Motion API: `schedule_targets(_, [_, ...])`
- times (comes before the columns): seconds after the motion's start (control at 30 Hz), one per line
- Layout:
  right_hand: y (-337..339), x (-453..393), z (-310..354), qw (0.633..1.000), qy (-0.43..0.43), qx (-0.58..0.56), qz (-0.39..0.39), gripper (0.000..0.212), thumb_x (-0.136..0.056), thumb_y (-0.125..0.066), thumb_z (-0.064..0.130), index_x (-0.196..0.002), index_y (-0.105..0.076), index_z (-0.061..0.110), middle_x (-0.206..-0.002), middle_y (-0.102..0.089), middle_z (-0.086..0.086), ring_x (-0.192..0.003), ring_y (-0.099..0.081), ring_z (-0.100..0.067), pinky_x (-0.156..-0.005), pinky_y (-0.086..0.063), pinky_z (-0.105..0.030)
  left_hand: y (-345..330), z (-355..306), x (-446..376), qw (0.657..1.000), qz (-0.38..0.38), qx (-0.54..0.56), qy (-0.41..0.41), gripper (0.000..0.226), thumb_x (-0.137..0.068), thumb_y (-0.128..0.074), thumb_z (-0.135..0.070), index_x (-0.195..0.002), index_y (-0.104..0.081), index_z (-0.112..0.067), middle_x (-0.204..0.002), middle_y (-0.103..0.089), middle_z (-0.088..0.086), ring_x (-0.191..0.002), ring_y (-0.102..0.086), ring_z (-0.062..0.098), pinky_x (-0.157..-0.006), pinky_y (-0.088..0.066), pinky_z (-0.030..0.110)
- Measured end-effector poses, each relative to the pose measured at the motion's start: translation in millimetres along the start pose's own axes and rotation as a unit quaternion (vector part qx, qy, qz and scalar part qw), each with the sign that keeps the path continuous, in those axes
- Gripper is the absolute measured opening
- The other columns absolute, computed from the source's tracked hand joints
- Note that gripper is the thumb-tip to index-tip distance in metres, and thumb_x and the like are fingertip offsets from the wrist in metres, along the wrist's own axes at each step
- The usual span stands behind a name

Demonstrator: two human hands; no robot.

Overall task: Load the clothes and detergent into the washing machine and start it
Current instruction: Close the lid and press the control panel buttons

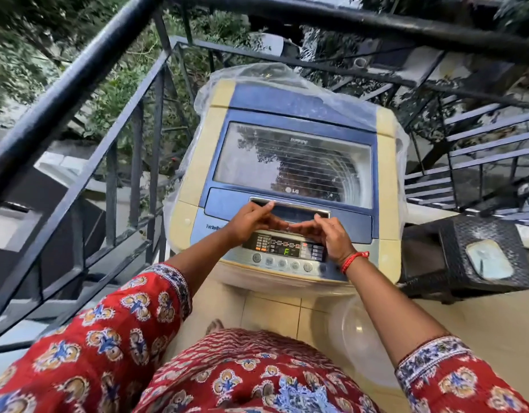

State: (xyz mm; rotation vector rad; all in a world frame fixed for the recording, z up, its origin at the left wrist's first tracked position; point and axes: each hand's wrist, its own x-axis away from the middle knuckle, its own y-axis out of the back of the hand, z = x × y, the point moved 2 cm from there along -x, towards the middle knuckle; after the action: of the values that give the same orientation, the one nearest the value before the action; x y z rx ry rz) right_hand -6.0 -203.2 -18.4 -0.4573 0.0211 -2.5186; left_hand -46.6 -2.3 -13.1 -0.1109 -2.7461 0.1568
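Observation:
A cream and blue top-loading washing machine point(197, 156) stands in front of me with its glass lid point(293, 162) closed; dark clothes show dimly through the glass. The control panel point(284, 248) is lit and shows a green "F". My left hand point(251, 220) hovers just below the lid handle point(290, 205), thumb near the handle's left end, fingers loosely bent. Over the panel's right side is my right hand point(328, 234), with a red thread at the wrist and fingers pointing left toward the left hand. Neither hand holds anything. No detergent is in view.
A clear plastic cover point(257, 73) is pushed back over the machine's rear. A black metal railing point(78, 93) runs along the left and behind. A dark woven stool point(483, 251) stands to the right, with metal stairs point(480, 150) beyond it. Tiled floor point(272, 314) lies below the machine.

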Motion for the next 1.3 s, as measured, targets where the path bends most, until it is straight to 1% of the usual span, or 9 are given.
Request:
schedule_targets(0.13, [6.4, -5.3, -0.1, 0.999, -0.023, 0.007, 0.025, 0.055, -0.095, -0.034, 0.032, -0.108, -0.066, -0.010, -0.110, -0.068, -0.026, -0.113, -0.062, -0.034, -0.101, -0.046, -0.041, 1.7, -0.8, -0.5, 1.000, 0.005, -0.008, 0.000, 0.056, -0.103, -0.037, -0.029, -0.091, -0.067, 0.017, -0.100, -0.069, 0.031, -0.099, -0.067, 0.036, -0.094, -0.053, 0.038])
schedule_targets(0.27, [4.3, -1.2, 1.2, 1.000, -0.013, 0.011, 0.024, 0.055, -0.095, -0.033, 0.031, -0.106, -0.067, -0.011, -0.107, -0.070, -0.022, -0.109, -0.065, -0.030, -0.098, -0.049, -0.034, 0.3, -5.5, 0.6, 1.000, 0.010, -0.011, -0.003, 0.052, -0.103, -0.037, -0.028, -0.081, -0.073, 0.001, -0.098, -0.071, 0.026, -0.100, -0.068, 0.036, -0.095, -0.052, 0.039])
schedule_targets(0.43, [3.1, -0.8, 3.1, 0.999, -0.012, 0.010, 0.032, 0.054, -0.094, -0.034, 0.030, -0.106, -0.067, -0.011, -0.108, -0.069, -0.023, -0.109, -0.065, -0.030, -0.099, -0.049, -0.036, -1.6, -6.2, 1.0, 1.000, 0.005, -0.030, -0.003, 0.053, -0.104, -0.035, -0.028, -0.091, -0.070, 0.010, -0.101, -0.070, 0.028, -0.102, -0.067, 0.036, -0.098, -0.050, 0.043])
schedule_targets(0.63, [5.3, -2.4, 1.2, 0.999, -0.016, 0.022, 0.038, 0.054, -0.095, -0.034, 0.031, -0.108, -0.066, -0.011, -0.111, -0.068, -0.023, -0.113, -0.063, -0.032, -0.105, -0.044, -0.045, -2.8, -6.0, 2.7, 0.999, 0.009, -0.030, -0.007, 0.050, -0.104, -0.036, -0.028, -0.085, -0.073, 0.000, -0.092, -0.075, 0.016, -0.096, -0.071, 0.029, -0.094, -0.053, 0.036])
schedule_targets(0.8, [3.6, -0.2, 2.9, 0.999, -0.009, 0.006, 0.036, 0.051, -0.095, -0.034, 0.028, -0.106, -0.067, -0.009, -0.108, -0.070, -0.021, -0.109, -0.065, -0.031, -0.101, -0.048, -0.038, -3.6, -4.6, 2.1, 1.000, 0.008, -0.018, 0.002, 0.048, -0.104, -0.036, -0.022, -0.089, -0.070, 0.008, -0.087, -0.076, 0.009, -0.091, -0.072, 0.022, -0.089, -0.055, 0.029])
schedule_targets(0.97, [4.1, 0.0, 2.9, 0.999, -0.014, 0.002, 0.030, 0.047, -0.102, -0.030, 0.019, -0.108, -0.066, -0.010, -0.106, -0.071, -0.019, -0.106, -0.067, -0.027, -0.092, -0.052, -0.027, -2.6, -3.1, 0.6, 0.999, -0.001, -0.034, -0.009, 0.049, -0.103, -0.036, -0.020, -0.098, -0.062, 0.022, -0.105, -0.068, 0.029, -0.093, -0.071, 0.019, -0.082, -0.054, 0.021])
schedule_targets(1.1, [4.4, 0.0, 3.4, 0.999, -0.016, 0.005, 0.027, 0.047, -0.103, -0.030, 0.019, -0.107, -0.067, -0.008, -0.106, -0.071, -0.018, -0.106, -0.067, -0.026, -0.091, -0.052, -0.027, -2.0, -2.6, 0.5, 0.999, -0.005, -0.038, -0.002, 0.043, -0.103, -0.036, -0.016, -0.087, -0.067, 0.011, -0.106, -0.067, 0.030, -0.096, -0.070, 0.023, -0.085, -0.055, 0.025])
schedule_targets(1.17, [4.4, -0.2, 5.2, 0.999, -0.019, 0.010, 0.026, 0.047, -0.103, -0.030, 0.020, -0.106, -0.069, -0.006, -0.105, -0.072, -0.018, -0.106, -0.067, -0.026, -0.092, -0.052, -0.028, -2.7, -3.7, 1.1, 0.999, -0.010, -0.041, 0.001, 0.041, -0.102, -0.036, -0.012, -0.080, -0.068, 0.001, -0.100, -0.071, 0.025, -0.094, -0.071, 0.022, -0.085, -0.055, 0.024])
schedule_targets(1.3, [3.2, 0.4, 9.1, 0.999, -0.028, 0.003, 0.028, 0.047, -0.103, -0.029, 0.019, -0.108, -0.067, -0.009, -0.106, -0.071, -0.020, -0.106, -0.067, -0.025, -0.092, -0.053, -0.027, -4.5, -7.3, 3.9, 0.999, -0.025, -0.034, 0.002, 0.042, -0.101, -0.036, -0.007, -0.071, -0.065, -0.006, -0.073, -0.075, -0.002, -0.079, -0.072, 0.008, -0.074, -0.054, 0.017])
